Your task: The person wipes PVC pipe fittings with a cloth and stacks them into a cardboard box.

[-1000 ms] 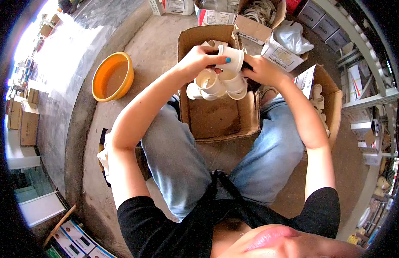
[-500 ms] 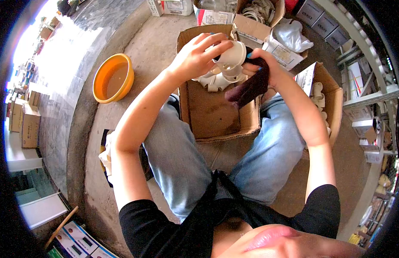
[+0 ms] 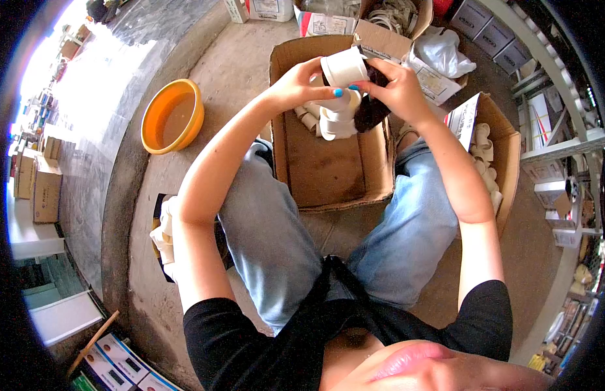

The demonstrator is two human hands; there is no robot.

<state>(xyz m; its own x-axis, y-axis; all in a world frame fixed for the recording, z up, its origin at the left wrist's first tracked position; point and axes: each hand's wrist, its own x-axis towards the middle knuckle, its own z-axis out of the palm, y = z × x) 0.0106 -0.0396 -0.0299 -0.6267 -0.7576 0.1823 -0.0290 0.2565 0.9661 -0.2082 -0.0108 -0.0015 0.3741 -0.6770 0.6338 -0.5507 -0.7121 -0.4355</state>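
Above the open cardboard box point(image 3: 325, 171) I hold a white plastic pipe fitting point(image 3: 345, 68) with a wide round collar. My left hand point(image 3: 309, 86) is closed on its left and lower side, the thumb along the near edge. My right hand point(image 3: 401, 92) grips its right side, together with a dark brown cloth point(image 3: 373, 112) that hangs below the fingers. Part of the cloth lies behind the fitting and hand. Under my hands, more white pipe fittings point(image 3: 337, 125) lie in the far part of the box.
An orange basin point(image 3: 197, 120) of murky water stands at the left. To the right is a carton point(image 3: 509, 153) of white fittings. More boxes and a white plastic bag point(image 3: 440, 53) sit at the back. Metal shelving point(image 3: 563, 150) runs along the right.
The fitting has turned in my hands and moved slightly up. My left hand has shifted from over its top to its side. The cloth has been drawn up and hangs shorter.
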